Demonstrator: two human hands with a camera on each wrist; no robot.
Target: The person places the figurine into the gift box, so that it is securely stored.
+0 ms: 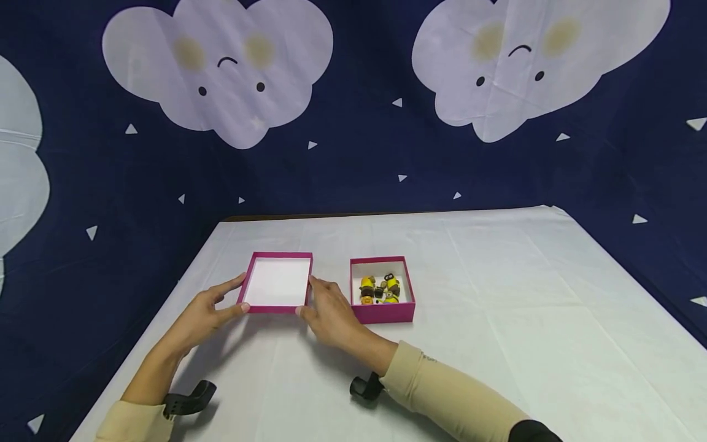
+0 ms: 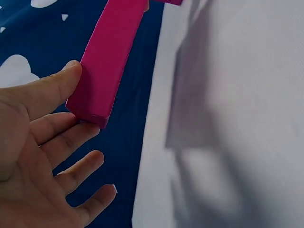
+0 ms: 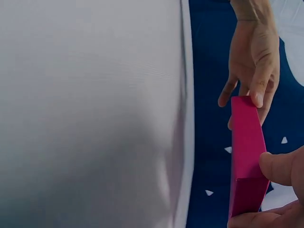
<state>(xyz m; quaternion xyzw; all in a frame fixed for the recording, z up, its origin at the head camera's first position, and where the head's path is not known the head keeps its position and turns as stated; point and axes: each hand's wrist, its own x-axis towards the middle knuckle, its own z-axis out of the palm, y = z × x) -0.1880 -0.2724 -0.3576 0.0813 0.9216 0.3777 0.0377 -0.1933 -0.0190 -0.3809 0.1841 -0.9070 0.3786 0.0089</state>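
Both hands hold a shallow magenta box lid (image 1: 278, 282) with a white inside, its hollow side facing the head camera. The left hand (image 1: 197, 318) pinches its left side between thumb and fingers. At the opposite side, the right hand (image 1: 333, 316) grips the edge near the front right corner. In the left wrist view the lid (image 2: 107, 61) is above the table, casting a shadow. Just right of the right hand stands a matching open box (image 1: 383, 314), holding several small yellow minion figurines (image 1: 391, 284).
A white cloth covers the table (image 1: 497, 294). Behind it hangs a dark blue curtain (image 1: 364, 166) with cloud and triangle prints. Black wrist mounts (image 1: 190, 399) sit at both sleeve cuffs, close to the cloth.
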